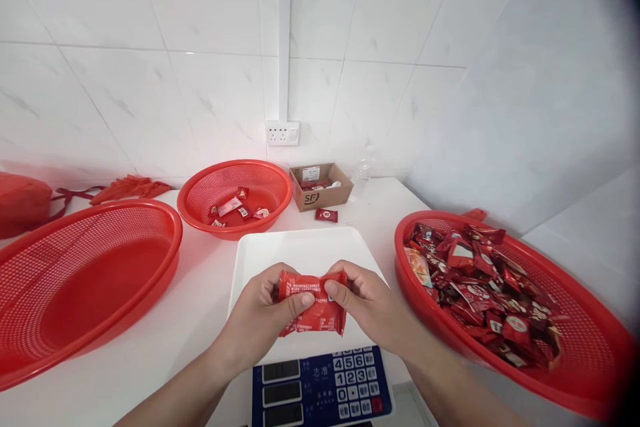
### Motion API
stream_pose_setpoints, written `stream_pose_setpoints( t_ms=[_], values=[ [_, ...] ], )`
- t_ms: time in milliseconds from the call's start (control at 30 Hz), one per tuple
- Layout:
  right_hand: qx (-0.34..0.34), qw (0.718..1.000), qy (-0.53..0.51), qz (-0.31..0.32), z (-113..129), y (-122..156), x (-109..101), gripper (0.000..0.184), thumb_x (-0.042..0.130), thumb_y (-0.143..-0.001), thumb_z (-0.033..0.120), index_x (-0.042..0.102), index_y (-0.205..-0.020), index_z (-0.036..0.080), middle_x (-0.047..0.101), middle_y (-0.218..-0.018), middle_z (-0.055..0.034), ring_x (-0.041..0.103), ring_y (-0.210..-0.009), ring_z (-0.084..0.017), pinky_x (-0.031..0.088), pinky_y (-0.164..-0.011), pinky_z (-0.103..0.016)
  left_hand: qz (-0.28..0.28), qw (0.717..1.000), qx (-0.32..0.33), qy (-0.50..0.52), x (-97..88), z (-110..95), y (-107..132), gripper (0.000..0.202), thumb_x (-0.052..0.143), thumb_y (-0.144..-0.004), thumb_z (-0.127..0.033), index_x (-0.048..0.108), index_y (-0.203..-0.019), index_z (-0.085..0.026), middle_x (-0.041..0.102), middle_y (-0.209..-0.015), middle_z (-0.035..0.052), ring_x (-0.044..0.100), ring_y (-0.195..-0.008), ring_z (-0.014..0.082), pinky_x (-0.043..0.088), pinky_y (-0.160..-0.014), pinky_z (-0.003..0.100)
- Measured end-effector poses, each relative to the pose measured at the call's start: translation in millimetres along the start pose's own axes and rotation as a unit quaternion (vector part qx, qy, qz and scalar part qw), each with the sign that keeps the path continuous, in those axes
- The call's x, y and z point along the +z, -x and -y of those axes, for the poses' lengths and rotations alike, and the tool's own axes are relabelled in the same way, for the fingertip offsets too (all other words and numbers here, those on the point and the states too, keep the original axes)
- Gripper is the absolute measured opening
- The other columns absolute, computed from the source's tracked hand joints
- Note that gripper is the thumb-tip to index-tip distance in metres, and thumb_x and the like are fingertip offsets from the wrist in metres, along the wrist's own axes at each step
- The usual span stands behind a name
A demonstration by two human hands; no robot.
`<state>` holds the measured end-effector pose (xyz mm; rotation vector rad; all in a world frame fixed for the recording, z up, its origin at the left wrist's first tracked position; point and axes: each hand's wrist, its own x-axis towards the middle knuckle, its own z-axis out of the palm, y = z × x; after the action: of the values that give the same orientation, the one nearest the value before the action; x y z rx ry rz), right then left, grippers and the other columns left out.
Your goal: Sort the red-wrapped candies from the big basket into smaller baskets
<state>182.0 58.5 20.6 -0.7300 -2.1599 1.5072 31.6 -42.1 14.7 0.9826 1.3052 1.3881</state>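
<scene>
Both my hands hold one red snack packet (pixel 314 307) just above the white scale tray (pixel 305 250). My left hand (pixel 260 317) pinches the packet's left end, thumb pressed on its front. My right hand (pixel 367 303) pinches the right end, fingers curled around it. The packet hangs crumpled between them, printed side toward me. Below my hands sits the scale's blue keypad panel (pixel 323 390).
A red basket (pixel 590 353) full of red packets stands at right. An empty red oval basket (pixel 75 280) lies at left. A round red basket (pixel 235 197) with several sweets sits behind, next to a small cardboard box (pixel 320 185) and a loose packet (pixel 326 215).
</scene>
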Motion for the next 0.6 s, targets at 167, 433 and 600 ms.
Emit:
stream_pose_setpoints(
  t_ms=[167, 433, 600],
  values=[
    [-0.011, 0.999, -0.017, -0.038, 0.8, 0.7, 1.7, 0.035, 0.049, -0.084, 0.050, 0.047, -0.068, 0.019, 0.044, -0.059, 0.0048, 0.040, -0.054, -0.009, 0.033, -0.050, -0.022, 0.036, 0.998, 0.014, -0.050, -0.9, 6.3, -1.6, 0.029, 0.055, -0.083, -0.045, 0.053, -0.082, -0.016, 0.052, -0.070, -0.0025, 0.044, -0.061, 0.0098, 0.037, -0.055, 0.022],
    [-0.014, 0.977, -0.199, 0.072, -7.0, 0.0, 8.2, 0.037, 0.058, -0.078, 0.054, 0.056, -0.091, 0.019, 0.054, -0.073, 0.0015, 0.048, -0.064, -0.011, 0.040, -0.058, -0.023, 0.004, 0.997, 0.034, -0.074, -0.5, 2.0, 3.9, 0.032, 0.051, -0.085, -0.045, 0.056, -0.072, -0.016, 0.049, -0.061, -0.0034, 0.040, -0.056, 0.0094, 0.034, -0.052, 0.021],
    [-0.039, 0.982, -0.167, 0.085, -5.9, 2.2, 11.3, 0.032, 0.053, -0.084, 0.045, 0.063, -0.101, 0.020, 0.062, -0.080, -0.0016, 0.055, -0.073, -0.015, 0.045, -0.073, -0.030, 0.042, 0.997, 0.063, -0.034, 3.3, -1.4, 4.6, 0.026, 0.051, -0.087, -0.038, 0.065, -0.092, -0.017, 0.065, -0.081, 0.0021, 0.056, -0.078, 0.0167, 0.045, -0.073, 0.028]
  ],
)
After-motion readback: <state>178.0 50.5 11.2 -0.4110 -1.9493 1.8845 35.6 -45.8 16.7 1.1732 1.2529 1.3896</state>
